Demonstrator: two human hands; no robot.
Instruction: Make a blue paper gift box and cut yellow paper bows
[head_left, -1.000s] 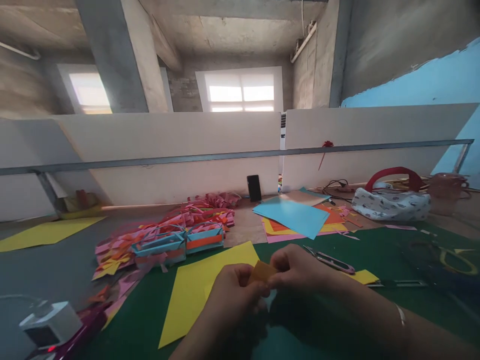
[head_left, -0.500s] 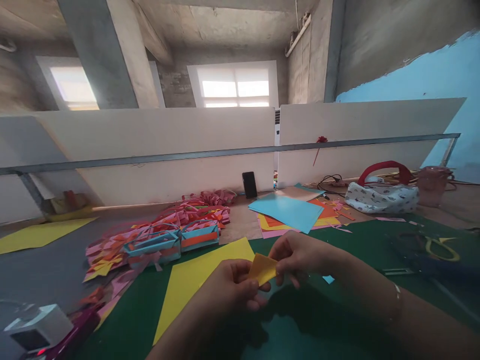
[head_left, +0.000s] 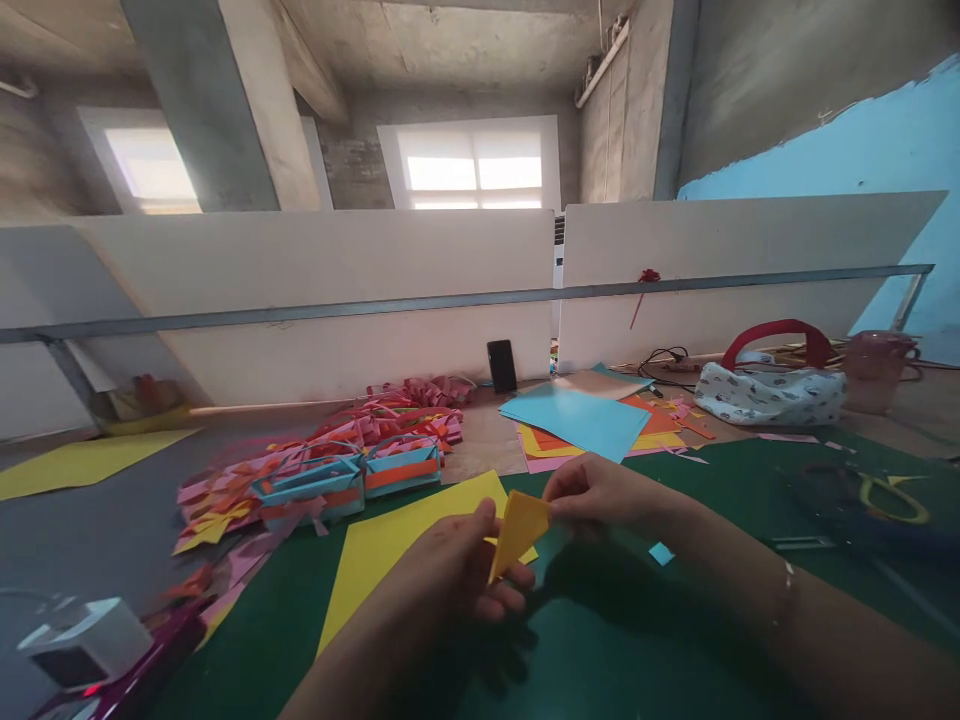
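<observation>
A small folded piece of orange-yellow paper (head_left: 520, 530) is raised over the green mat (head_left: 592, 640), its folded shape tapering to a point at the lower left. My right hand (head_left: 600, 495) pinches its right corner between thumb and fingertips. My left hand (head_left: 457, 565) is beside the paper with the thumb lifted and the fingers spread behind and below it; the paper touches or nearly touches these fingers. Beneath the left hand lies a large yellow sheet (head_left: 375, 560). A small blue paper scrap (head_left: 661, 553) rests on the mat below my right wrist.
Blue paper baskets (head_left: 311, 485) stand by a pile of pink and red paper pieces (head_left: 352, 430). Blue sheets (head_left: 577, 415) cover orange ones. A phone (head_left: 501, 366) leans at the back. Right are a cloth bag (head_left: 772, 393), yellow-handled scissors (head_left: 892, 500) and a pink jug (head_left: 879, 370).
The orange-yellow paper has turned from a flat square view to a narrower, pointed one. My left thumb has lifted off it and the left fingers have spread; the right hand still pinches its corner.
</observation>
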